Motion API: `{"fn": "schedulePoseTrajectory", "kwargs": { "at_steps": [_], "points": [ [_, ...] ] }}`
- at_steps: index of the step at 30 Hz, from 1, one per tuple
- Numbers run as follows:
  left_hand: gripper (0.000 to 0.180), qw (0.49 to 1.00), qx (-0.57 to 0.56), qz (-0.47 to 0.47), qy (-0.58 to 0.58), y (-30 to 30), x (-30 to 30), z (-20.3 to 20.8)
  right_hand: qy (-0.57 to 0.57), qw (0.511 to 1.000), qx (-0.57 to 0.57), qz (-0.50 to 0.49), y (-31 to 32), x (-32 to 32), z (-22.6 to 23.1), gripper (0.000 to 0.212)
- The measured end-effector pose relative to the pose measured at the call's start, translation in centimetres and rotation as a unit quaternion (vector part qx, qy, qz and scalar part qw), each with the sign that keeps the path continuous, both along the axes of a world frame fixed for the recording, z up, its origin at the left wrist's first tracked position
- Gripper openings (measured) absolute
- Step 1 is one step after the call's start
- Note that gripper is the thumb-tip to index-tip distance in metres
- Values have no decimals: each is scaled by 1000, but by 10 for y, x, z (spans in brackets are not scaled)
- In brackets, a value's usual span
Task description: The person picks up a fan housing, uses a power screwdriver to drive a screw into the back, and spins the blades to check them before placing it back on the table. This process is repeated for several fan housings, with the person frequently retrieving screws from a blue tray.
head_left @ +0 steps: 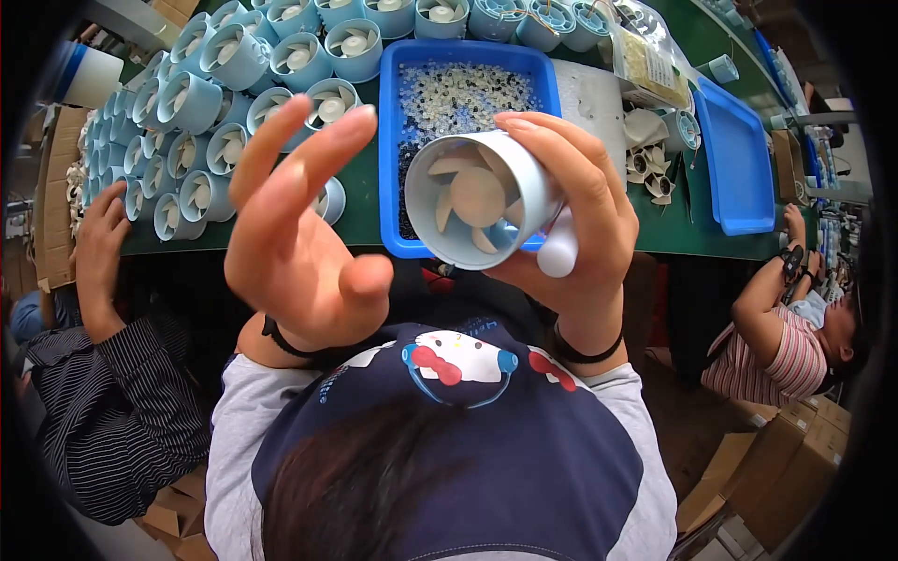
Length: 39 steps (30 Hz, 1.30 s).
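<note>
My right hand grips a light blue cylindrical fan housing, its round opening turned toward me. Inside it sits an off-white fan wheel with several blades round a hub. A short white rounded cylinder shows under the fingers of that hand; I cannot tell whether it belongs to the housing. To the left of the housing, my left hand is raised with its fingers apart and nothing in it. Behind the held housing, a blue tray contains many small clear and black pieces.
Many similar fan housings crowd the green table's left and back. At right lie a foam sheet, a clear bag, small beige parts and another blue tray. A co-worker's hand is at left; another person's arm is at right.
</note>
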<state>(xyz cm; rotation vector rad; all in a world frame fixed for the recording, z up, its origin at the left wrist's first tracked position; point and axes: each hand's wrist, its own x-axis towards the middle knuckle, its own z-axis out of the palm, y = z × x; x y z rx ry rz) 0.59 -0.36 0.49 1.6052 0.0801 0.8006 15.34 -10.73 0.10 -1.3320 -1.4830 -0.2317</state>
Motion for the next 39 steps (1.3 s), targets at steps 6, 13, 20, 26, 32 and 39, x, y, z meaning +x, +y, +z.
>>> {"fn": "schedulePoseTrajectory", "kwargs": {
  "at_steps": [6,13,20,26,32,39],
  "points": [
    [54,994,96,23,-41,24,-13,0,-15,999,13,-29,-5,4,5,63],
    [57,974,203,50,-91,43,-18,9,23,999,-10,-30,-10,9,1,64],
    [62,773,-426,-356,308,22,12,26,81,995,-6,66,-8,1,9,54],
    [48,963,-100,-145,202,77,68,100,254,966,-21,41,-36,32,-2,22],
    [55,928,175,29,328,173,153,111,292,956,-4,39,-38,31,-8,24],
    [50,800,321,69,502,265,199,38,243,969,-37,-13,-73,46,-29,46]
  ]
}}
